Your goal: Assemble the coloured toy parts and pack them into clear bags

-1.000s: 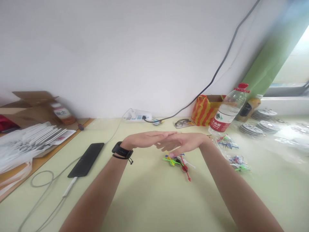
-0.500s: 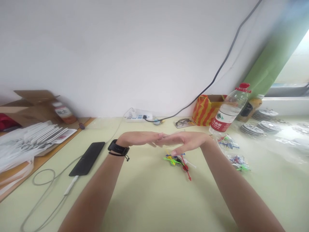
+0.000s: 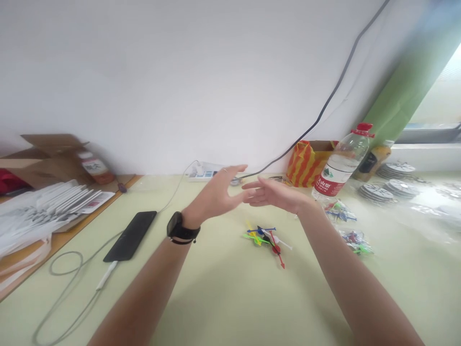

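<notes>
My left hand (image 3: 215, 194) is raised above the table, its thumb and fingers apart and nothing in it. A dark watch (image 3: 180, 228) is on that wrist. Facing it, my right hand (image 3: 275, 194) has its fingers stretched out toward the left thumb; whether the fingertips touch, I cannot tell. Below the hands, on the pale green table (image 3: 223, 293), lies a small pile of coloured plastic arrow-shaped pointers (image 3: 266, 238) in blue, yellow, green, black, white and red. Neither hand touches the pile.
On the left lie a black phone (image 3: 131, 236) on a cable and a bag of white pieces (image 3: 54, 206). Right of the hands stand a large water bottle (image 3: 333, 175), bagged pointers (image 3: 356, 241) and stacked discs (image 3: 376, 193). A power strip (image 3: 201, 175) sits by the wall.
My hands were held flat with fingertips overlapping. The left has turned and spread its thumb and fingers, and the right has tilted. The pile of pointers has stayed put.
</notes>
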`<state>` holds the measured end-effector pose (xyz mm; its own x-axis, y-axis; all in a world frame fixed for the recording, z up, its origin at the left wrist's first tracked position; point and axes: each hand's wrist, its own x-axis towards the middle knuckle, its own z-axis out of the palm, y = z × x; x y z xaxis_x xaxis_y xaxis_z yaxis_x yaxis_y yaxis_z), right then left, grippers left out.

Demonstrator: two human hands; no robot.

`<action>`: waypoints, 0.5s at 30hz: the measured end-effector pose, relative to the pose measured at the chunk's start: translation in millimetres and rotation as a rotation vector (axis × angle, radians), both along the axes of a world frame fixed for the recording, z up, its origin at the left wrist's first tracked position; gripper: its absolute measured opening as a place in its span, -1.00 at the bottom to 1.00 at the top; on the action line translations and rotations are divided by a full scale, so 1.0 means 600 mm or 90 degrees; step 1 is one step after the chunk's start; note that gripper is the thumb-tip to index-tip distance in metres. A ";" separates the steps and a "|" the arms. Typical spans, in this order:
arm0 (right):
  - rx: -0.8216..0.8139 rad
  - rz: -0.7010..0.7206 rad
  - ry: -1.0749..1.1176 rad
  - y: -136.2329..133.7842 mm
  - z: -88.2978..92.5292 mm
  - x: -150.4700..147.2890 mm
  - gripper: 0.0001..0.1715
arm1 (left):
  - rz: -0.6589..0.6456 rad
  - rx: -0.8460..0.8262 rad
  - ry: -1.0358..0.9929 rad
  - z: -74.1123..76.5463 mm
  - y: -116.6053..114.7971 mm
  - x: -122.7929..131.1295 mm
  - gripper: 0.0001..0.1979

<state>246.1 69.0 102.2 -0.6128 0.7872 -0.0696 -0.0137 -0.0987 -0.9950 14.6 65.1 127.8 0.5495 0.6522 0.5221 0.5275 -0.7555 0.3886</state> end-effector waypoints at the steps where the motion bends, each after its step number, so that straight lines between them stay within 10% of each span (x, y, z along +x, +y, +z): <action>1: -0.031 -0.013 0.017 0.006 -0.004 -0.001 -0.29 | -0.022 0.032 0.041 -0.007 -0.002 0.005 -0.25; 7: -0.140 -0.060 0.088 0.022 -0.019 -0.014 -0.24 | -0.015 0.141 0.176 -0.061 -0.004 0.041 0.17; 15: -0.176 -0.045 0.099 0.025 -0.029 -0.021 -0.37 | 0.022 0.156 0.203 -0.096 0.012 0.045 -0.03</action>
